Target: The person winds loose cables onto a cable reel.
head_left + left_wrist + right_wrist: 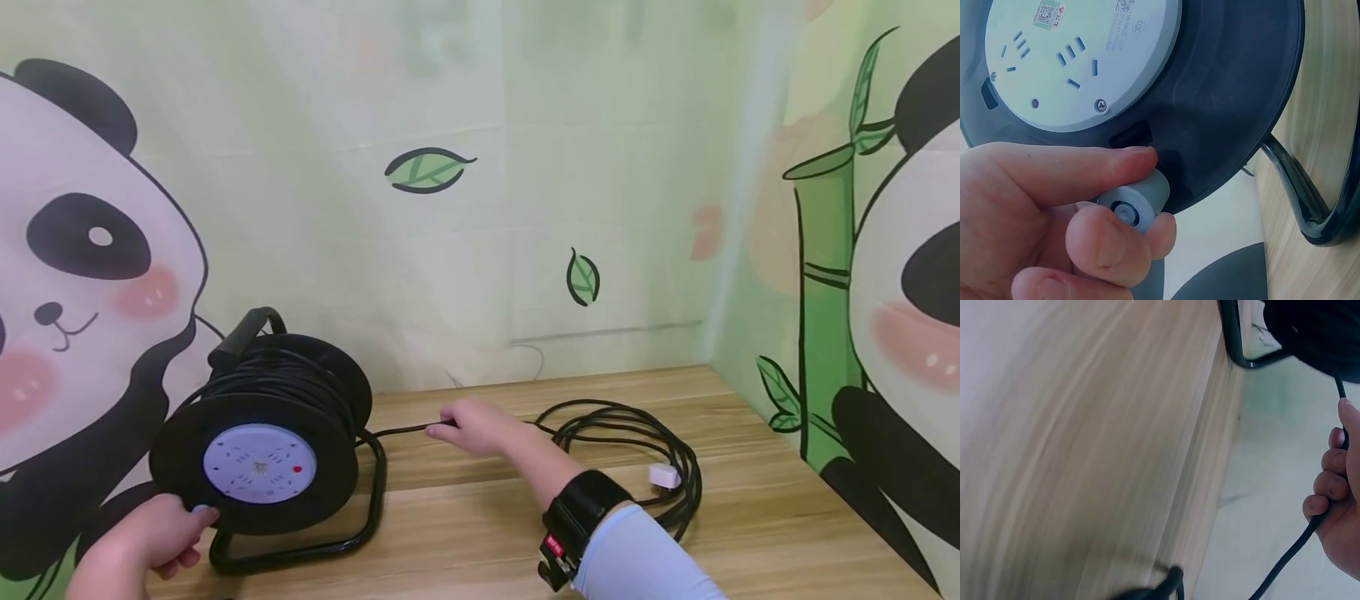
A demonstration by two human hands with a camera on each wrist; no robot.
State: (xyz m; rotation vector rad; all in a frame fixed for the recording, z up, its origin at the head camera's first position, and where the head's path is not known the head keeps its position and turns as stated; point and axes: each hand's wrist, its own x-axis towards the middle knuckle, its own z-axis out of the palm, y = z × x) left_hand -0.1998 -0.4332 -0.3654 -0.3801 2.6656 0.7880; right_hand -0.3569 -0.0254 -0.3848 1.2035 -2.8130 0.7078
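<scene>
The black cable reel (258,442) stands in the lower left of the head view. At its lower left rim, the left hand (150,533) pinches the grey knob (1141,197). The right hand (480,427), just below the middle of the frame, holds the cable (405,430) with curled fingers. This stretch runs almost level, from the reel's right side to the right hand, which is nearer to the loose coil (692,483) and white plug (663,476) at lower right.

The round black plastic cable reel (258,408) is framing a white socket disc (259,450) with one red dot (297,469), the wooden desk (465,508) is showing tan grain, and green leaves (427,172) and black-and-white pandas (67,283) are patterning the pale-green cloth backdrop (315,208)
</scene>
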